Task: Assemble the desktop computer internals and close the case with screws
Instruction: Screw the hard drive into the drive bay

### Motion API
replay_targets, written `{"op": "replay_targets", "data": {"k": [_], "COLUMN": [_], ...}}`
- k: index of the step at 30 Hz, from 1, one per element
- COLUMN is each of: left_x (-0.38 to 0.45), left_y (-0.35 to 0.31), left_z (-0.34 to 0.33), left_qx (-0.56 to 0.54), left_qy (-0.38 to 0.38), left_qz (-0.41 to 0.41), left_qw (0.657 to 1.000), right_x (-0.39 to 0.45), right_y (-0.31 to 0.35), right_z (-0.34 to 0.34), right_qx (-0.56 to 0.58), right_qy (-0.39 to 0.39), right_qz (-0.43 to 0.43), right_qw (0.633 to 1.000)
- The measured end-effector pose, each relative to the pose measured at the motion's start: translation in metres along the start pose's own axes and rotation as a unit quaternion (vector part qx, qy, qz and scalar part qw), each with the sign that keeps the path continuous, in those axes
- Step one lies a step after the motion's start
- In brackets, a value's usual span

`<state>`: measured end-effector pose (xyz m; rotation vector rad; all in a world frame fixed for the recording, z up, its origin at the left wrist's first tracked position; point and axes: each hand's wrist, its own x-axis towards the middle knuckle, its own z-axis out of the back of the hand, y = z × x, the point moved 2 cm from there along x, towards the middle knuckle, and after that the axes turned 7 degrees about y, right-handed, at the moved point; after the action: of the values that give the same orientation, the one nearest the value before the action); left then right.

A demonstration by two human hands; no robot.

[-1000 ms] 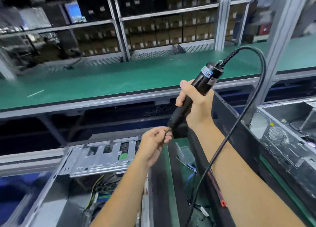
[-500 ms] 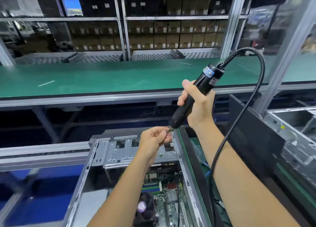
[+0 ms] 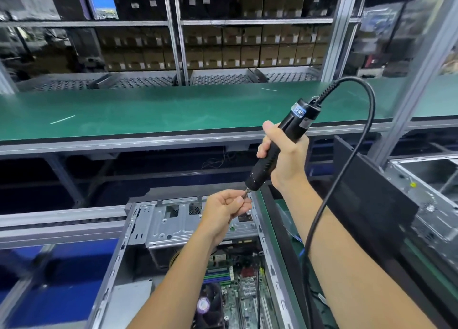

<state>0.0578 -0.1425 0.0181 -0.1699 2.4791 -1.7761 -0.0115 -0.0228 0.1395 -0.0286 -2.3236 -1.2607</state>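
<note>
The open computer case (image 3: 198, 254) lies low on the desk, motherboard (image 3: 238, 301) exposed. Above it the left hand (image 3: 224, 209) pinches at the bit tip — the right hand (image 3: 285, 160) wraps its grip around the tilted electric screwdriver (image 3: 280, 145).

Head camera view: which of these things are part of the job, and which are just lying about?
In use:
- black corded electric screwdriver, gripped by right hand
- left hand pinching at its bit tip
- open grey metal computer case

Lying about:
- brown cardboard boxes
- green conveyor belt
- second open case
</note>
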Motion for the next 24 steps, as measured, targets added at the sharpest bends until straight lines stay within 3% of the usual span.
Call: {"op": "replay_targets", "data": {"k": [9, 14, 17, 18, 19, 20, 22, 23, 24], "left_x": [0.008, 0.002, -0.01, -0.013, -0.017, -0.023, -0.041, -0.048, -0.051], "left_y": [0.012, 0.006, -0.002, -0.002, -0.001, 0.005, 0.03, 0.047, 0.064], "left_z": [-0.009, -0.013, 0.0, 0.007, 0.013, 0.014, 0.009, 0.007, 0.007], "left_qx": [0.043, 0.218, 0.295, 0.276, 0.243, 0.23, 0.269, 0.281, 0.283], "left_qy": [0.012, 0.034, -0.044, -0.032, 0.034, 0.138, 0.324, 0.361, 0.346], "left_qz": [-0.002, -0.022, -0.04, -0.018, 0.039, 0.128, 0.317, 0.385, 0.426], "left_qw": [0.999, 0.975, 0.954, 0.96, 0.969, 0.955, 0.85, 0.801, 0.787], "right_x": [0.004, 0.007, 0.007, 0.007, 0.008, 0.009, 0.01, 0.011, 0.011], "right_y": [-0.011, -0.018, -0.025, -0.029, -0.032, -0.035, -0.043, -0.047, -0.051], "right_z": [0.006, 0.005, 0.005, 0.005, 0.006, 0.006, 0.008, 0.009, 0.009], "right_qx": [-0.053, -0.092, -0.12, -0.13, -0.137, -0.142, -0.156, -0.165, -0.171], "right_qy": [-0.015, 0.035, 0.068, 0.076, 0.081, 0.086, 0.096, 0.101, 0.106], "right_qz": [-0.005, -0.028, -0.031, -0.032, -0.035, -0.037, -0.04, -0.041, -0.042], "right_qw": [0.998, 0.995, 0.99, 0.988, 0.987, 0.985, 0.982, 0.98, 0.979]}}
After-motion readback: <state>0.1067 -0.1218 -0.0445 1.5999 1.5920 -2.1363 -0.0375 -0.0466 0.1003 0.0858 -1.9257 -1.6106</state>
